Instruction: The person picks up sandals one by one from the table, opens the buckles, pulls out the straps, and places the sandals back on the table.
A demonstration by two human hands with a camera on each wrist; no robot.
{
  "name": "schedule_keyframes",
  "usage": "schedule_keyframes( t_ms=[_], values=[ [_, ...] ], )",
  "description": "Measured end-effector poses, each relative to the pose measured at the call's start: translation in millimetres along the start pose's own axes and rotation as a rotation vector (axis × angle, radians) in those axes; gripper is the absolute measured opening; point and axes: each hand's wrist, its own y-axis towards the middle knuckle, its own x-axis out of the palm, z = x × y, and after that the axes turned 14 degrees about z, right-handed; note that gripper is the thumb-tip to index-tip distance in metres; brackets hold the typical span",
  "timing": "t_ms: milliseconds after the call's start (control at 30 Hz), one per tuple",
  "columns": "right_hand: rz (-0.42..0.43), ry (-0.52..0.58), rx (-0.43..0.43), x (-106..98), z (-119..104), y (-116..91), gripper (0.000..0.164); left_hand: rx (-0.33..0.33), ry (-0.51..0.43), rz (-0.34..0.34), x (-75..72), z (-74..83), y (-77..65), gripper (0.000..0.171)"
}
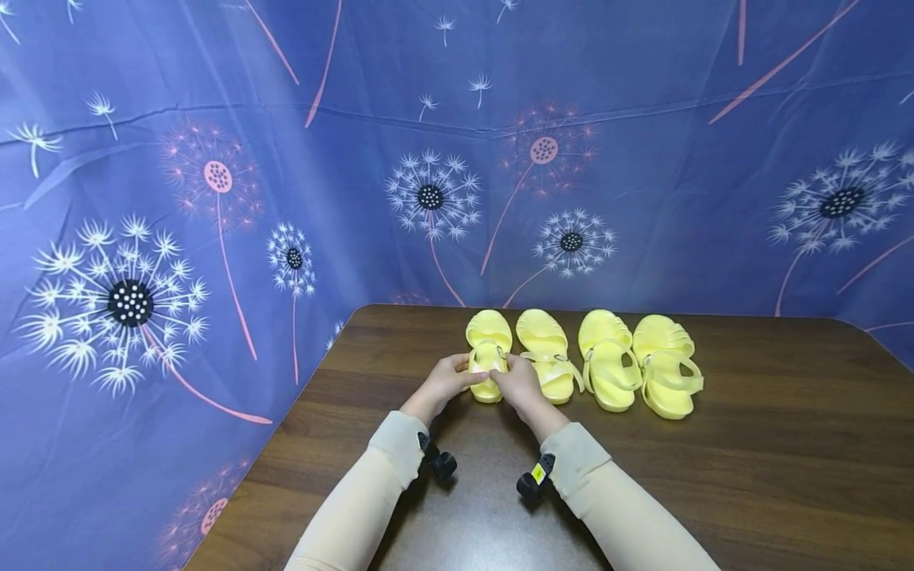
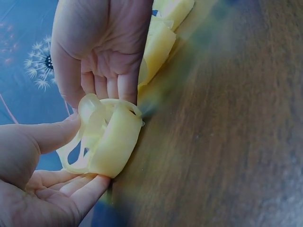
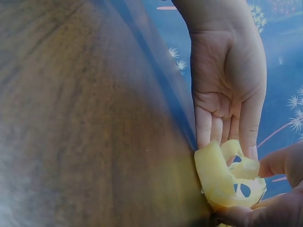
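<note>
The leftmost yellow sandal (image 1: 488, 388) lies on the table, toe toward the back, with both hands at its heel end. My left hand (image 1: 446, 381) holds it from the left; in the left wrist view the thumb is at the strap (image 2: 87, 111) and the fingers lie along the sandal's side. From the right, my right hand (image 1: 520, 383) grips the same sandal, its thumb at the strap in the right wrist view, where the heel (image 3: 213, 172) faces the camera. Both thumbs come close together over the heel strap. The hands partly cover the sandal's sides.
Right beside the right hand lies a second yellow sandal (image 1: 544, 337), its strap sticking out sideways. Farther right are two more, a slanted sandal (image 1: 610, 385) and the rightmost sandal (image 1: 667, 388). The brown wooden table (image 1: 771, 444) ends at a blue dandelion-print cloth (image 1: 643, 159).
</note>
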Motion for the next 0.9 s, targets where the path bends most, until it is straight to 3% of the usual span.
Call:
schedule_keyframes(
  t_ms=[267, 900],
  values=[
    [0.024, 0.002, 0.007, 2, 3, -4, 0.057, -0.040, -0.035, 0.008, -0.8, -1.1, -4.0, 0.063],
    [0.038, 0.017, 0.024, 1, -1, -17, 0.057, -0.047, -0.034, -0.009, -4.4, -0.4, -14.5, 0.063]
  ],
)
